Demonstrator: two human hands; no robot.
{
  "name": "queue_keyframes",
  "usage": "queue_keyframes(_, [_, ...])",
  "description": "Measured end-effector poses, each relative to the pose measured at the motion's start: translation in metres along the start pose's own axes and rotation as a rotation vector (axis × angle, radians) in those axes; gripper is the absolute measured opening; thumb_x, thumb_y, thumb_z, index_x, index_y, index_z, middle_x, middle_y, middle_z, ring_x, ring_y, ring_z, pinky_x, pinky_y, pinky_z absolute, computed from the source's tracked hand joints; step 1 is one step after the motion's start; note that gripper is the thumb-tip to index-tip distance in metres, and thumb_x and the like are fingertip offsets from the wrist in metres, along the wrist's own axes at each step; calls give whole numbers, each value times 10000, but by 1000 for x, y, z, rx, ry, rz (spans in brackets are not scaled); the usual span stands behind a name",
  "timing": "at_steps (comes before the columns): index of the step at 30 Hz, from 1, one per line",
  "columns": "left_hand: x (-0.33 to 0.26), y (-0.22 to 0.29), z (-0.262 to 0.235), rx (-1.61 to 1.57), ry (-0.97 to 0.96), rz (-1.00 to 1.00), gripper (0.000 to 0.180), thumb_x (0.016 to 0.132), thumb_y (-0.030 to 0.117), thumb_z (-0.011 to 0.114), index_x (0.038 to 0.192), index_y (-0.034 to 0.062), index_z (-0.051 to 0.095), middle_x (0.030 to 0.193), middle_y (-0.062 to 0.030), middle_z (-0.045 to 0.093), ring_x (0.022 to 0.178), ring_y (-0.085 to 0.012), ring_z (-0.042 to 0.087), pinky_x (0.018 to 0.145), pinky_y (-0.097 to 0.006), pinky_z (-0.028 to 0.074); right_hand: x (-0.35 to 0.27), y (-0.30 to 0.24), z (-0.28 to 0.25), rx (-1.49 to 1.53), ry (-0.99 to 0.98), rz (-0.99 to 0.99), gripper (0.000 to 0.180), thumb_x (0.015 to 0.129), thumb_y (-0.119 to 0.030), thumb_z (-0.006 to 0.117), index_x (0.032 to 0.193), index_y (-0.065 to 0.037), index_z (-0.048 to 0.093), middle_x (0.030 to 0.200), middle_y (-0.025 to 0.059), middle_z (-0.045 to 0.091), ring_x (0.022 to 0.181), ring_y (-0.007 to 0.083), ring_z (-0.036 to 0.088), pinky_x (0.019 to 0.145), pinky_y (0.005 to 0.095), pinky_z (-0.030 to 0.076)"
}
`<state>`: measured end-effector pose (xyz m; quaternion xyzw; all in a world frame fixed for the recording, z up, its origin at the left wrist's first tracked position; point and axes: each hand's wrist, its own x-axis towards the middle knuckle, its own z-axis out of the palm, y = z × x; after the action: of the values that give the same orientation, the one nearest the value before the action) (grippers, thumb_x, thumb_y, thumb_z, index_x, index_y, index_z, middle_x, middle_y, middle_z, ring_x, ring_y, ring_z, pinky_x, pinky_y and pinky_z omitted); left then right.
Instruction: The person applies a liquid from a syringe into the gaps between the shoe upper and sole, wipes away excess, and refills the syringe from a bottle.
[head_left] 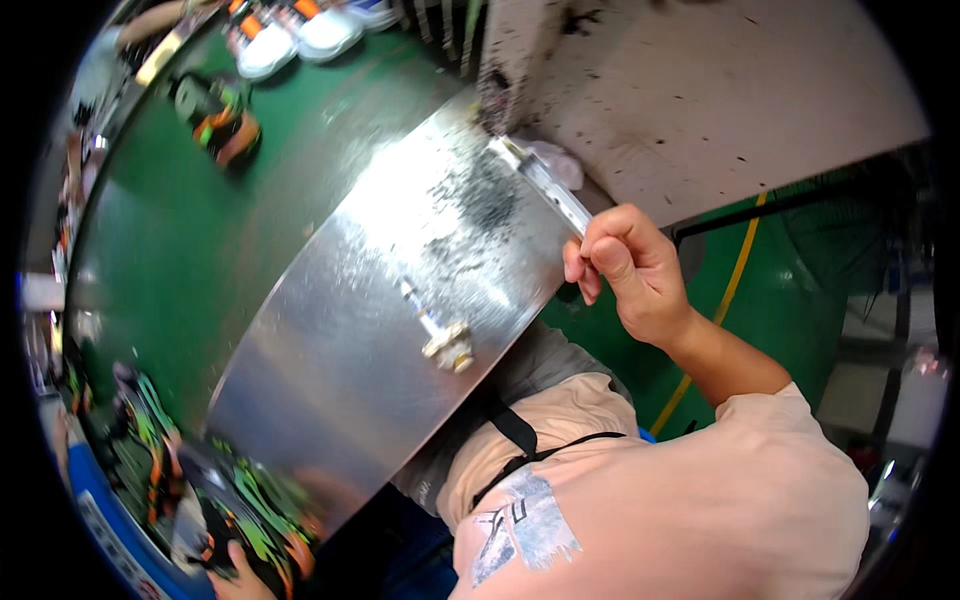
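Thin Silvery-White Tool Points Up and Left

The right hand pinches it between thumb and fingers, at the right end of the shiny gray metal sheet. Its long, straight body slants, with the tip up and left, away from the hand. At the lower left, the left hand holds a blurry black, green and orange shoe piece, slanting down and right.

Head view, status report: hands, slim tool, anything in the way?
Right hand pinching slim silvery tool. Left hand at dark shoe, grip partly hidden. Possibly in the way: brush-like item, dark specks on metal surface.
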<state>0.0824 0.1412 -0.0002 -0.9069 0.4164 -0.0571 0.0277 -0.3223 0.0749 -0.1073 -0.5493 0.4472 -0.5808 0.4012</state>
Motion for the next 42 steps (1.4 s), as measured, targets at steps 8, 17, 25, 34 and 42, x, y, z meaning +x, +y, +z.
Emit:
queue_keyframes(8, [-14,154,45,-741,477,1056,387,718,199,695,1020,-12,578,984,-190,593,911,-324,571,775,-375,476,-51,19,15,367,220,228,395,924,-121,411,1301,-42,325,919,94,504,664,99,476,604,238,456])
queue_keyframes(17, [41,309,78,-720,133,1367,64,707,88,662,753,48,680,687,-74,612,708,-229,592,633,-314,464,-28,33,96,90,329,234,241,899,-180,526,1062,-4,540,724,32,525,583,114,494,549,238,426])
queue_keyframes(25, [33,240,65,-1647,-1209,513,186,864,83,561,965,-64,609,870,-117,644,742,-168,609,687,-280,489,10,41,126,-23,173,214,251,903,-230,518,989,-1,577,670,109,553,577,155,513,564,271,422])
queue_keyframes(34, [54,239,65,-1633,-1409,653,115,884,81,529,878,-14,594,820,-56,615,729,-116,560,726,-270,443,17,34,137,1427,-204,718,299,922,-326,488,938,-29,514,601,-66,337,476,18,281,388,152,218])
queue_keyframes(42, [83,285,56,-1616,-1205,661,131,871,117,551,934,13,601,858,-26,626,789,-118,587,698,-256,453,11,47,146,-288,238,142,229,884,-247,504,951,-29,528,843,179,596,767,348,588,660,435,452])
